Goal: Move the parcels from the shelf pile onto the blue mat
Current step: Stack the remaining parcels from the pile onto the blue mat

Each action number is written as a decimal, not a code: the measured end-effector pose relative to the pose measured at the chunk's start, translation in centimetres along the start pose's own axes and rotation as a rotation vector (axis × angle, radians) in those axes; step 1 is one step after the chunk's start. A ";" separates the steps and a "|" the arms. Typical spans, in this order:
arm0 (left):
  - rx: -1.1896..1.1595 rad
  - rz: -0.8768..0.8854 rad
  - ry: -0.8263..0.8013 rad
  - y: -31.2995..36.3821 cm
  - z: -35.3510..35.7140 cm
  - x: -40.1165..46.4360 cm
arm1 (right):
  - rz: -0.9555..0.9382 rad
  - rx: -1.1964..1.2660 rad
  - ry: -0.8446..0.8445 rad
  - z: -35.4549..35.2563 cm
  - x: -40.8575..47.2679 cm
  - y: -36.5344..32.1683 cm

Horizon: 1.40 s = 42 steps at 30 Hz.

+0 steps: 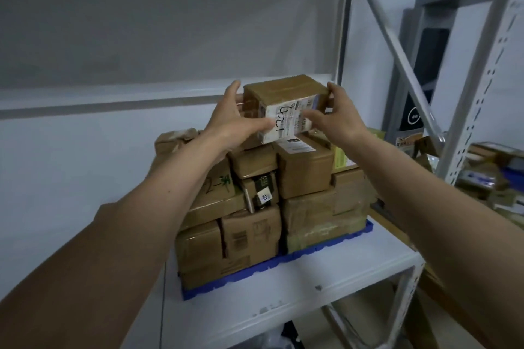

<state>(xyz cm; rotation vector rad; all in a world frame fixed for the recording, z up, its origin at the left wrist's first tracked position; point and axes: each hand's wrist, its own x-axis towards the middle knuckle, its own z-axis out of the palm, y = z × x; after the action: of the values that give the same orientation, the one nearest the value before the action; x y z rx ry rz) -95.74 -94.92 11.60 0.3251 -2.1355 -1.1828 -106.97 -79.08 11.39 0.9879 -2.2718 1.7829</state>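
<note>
While both hands clamp the small parcel (286, 106) at the top of the stack, left hand (231, 119) wraps its left end and right hand (337, 113) its right end, thumbs on the labelled front. It sits at the peak of the parcels (255, 207) piled on the blue mat (272, 263). Advice: keep it level, seat it flat across the two boxes beneath, release together. Stack looks tall, could tip.

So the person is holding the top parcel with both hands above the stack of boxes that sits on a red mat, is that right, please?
Not quite: the mat under the stack of boxes is blue, not red, as the head view shows. The rest holds: the left hand and the right hand both hold the top parcel above the stack.
</note>
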 end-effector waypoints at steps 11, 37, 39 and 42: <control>0.058 0.002 -0.142 -3.4 4.9 8.1 | 0.092 -0.025 0.031 -0.4 7.0 6.0; 0.583 -0.120 -0.183 -8.2 5.4 15.0 | 0.061 -0.192 -0.068 4.4 14.8 10.9; 0.601 -0.118 -0.172 -8.3 5.5 15.1 | 0.058 -0.201 -0.082 4.4 14.9 11.0; 0.613 -0.134 -0.156 -8.2 5.8 15.1 | 0.054 -0.236 -0.098 4.3 15.0 11.2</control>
<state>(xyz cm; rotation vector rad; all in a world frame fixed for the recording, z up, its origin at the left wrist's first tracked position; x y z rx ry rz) -111.67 -103.31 9.25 0.6686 -2.6171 -0.6038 -123.40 -88.12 7.25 0.9982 -2.5174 1.4680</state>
